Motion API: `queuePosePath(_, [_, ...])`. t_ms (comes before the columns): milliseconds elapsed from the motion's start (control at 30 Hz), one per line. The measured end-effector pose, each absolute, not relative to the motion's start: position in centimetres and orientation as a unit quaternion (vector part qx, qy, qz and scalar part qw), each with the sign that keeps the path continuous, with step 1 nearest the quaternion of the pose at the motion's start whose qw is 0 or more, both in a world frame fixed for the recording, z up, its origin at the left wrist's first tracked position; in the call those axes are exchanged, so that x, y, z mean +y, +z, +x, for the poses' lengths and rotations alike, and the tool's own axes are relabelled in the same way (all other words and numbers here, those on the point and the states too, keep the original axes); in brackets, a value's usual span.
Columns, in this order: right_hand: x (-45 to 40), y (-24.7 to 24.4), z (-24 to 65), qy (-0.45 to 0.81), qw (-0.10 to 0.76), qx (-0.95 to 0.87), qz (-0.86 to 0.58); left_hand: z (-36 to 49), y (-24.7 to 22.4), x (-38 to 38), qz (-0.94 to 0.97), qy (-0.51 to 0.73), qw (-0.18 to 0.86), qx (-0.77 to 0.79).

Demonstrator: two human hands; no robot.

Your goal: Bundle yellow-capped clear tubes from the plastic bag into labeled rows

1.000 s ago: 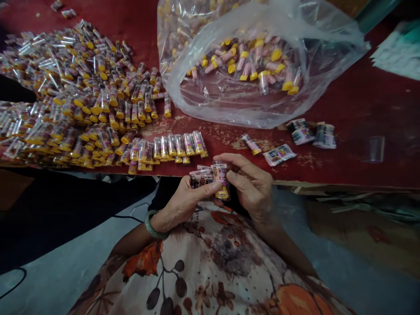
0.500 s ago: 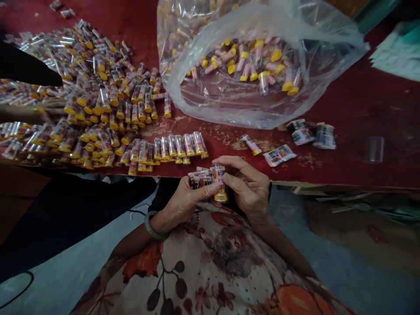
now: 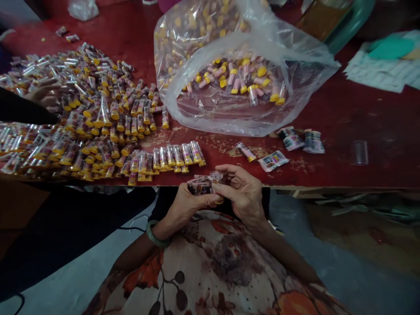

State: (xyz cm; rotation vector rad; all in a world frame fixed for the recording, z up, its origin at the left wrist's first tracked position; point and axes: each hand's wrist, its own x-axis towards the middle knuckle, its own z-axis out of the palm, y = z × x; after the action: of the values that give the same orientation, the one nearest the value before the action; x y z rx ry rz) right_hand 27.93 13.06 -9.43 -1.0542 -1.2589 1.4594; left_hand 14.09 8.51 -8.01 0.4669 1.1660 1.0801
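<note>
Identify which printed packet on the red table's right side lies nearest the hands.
The packet just right of the lone yellow-ended tube; the other packets lie farther back and further right.

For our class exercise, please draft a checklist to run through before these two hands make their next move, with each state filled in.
1. Left hand has a grip on the printed pieces: ok.
2. Right hand is on the yellow-capped tube: ok.
3. Held tube's print sits straight: cannot tell; fingers cover much of it.
4. Co-worker's hand is clear of both hands: ok, it is over at the heap.
5. Plastic bag's mouth is open toward the person: ok.
6. Loose items are gathered together: not ok; a single tube and a flat packet lie apart.
</note>
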Motion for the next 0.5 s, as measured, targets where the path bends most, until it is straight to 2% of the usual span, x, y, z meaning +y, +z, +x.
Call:
queuePosePath(133, [16.9,-10.9,26.7,0.527,0.471,-0.526,-0.473,13.5,-8.2,8.9,0.157,0.48,0.661,0.555])
queuePosePath(300, [23.1,-13.5,23.2,0.378,0.357,-0.625,-0.582,13.0,-8.3,9.0,0.121,0.476,0.683,0.541])
queuePosePath(500, [22.9,-13.4,24.5,0.288,0.348,-0.682,-0.575,12.4,-8.1,8.7,0.114,0.475,0.69,0.534])
